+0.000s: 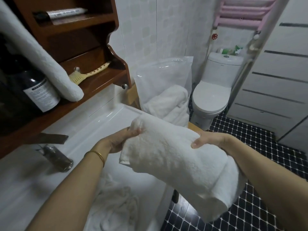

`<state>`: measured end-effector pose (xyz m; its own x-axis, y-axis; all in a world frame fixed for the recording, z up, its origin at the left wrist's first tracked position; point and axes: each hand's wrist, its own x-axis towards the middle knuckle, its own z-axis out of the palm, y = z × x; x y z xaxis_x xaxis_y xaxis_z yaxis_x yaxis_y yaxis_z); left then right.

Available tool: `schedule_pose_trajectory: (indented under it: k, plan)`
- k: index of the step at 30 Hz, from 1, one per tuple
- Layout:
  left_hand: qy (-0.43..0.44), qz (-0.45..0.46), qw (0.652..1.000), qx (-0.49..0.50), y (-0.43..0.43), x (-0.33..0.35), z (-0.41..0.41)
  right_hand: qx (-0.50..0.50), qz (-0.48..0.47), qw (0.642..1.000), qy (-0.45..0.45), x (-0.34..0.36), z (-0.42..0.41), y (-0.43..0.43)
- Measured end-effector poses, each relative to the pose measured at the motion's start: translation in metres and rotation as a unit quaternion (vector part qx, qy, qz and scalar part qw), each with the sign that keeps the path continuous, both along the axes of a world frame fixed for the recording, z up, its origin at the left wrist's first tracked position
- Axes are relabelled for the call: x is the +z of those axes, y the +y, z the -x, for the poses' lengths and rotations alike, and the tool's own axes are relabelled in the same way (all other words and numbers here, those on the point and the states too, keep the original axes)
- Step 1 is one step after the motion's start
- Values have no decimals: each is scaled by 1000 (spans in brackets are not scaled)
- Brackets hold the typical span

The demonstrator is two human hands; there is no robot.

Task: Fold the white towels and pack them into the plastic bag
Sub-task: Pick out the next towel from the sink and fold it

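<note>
both hands grip the folded white towel [175, 157] in mid-air — left hand [123, 140] pinching its far end, right hand [206, 140] curled over the top — so folding looks done, and next it must go into the plastic bag [164, 75] beyond the counter's far right corner.

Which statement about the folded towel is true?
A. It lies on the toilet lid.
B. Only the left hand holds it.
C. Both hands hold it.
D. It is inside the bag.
C: the left hand and the right hand each grip one side of the towel, held in the air, nearer than the bag.
</note>
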<state>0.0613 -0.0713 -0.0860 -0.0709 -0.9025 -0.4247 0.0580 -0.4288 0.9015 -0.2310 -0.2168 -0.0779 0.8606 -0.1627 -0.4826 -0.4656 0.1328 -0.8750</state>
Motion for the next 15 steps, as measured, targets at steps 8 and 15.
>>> schedule_pose_trajectory:
  k: [8, 15]
  plan:
    - [-2, -61, 985, 162, -4, -10, -16, -82, 224, 963, 124, -28, -20, -15]
    - [-40, -114, 959, 257, 7, -44, -20, -212, 338, 897, 189, -79, -6, 7]
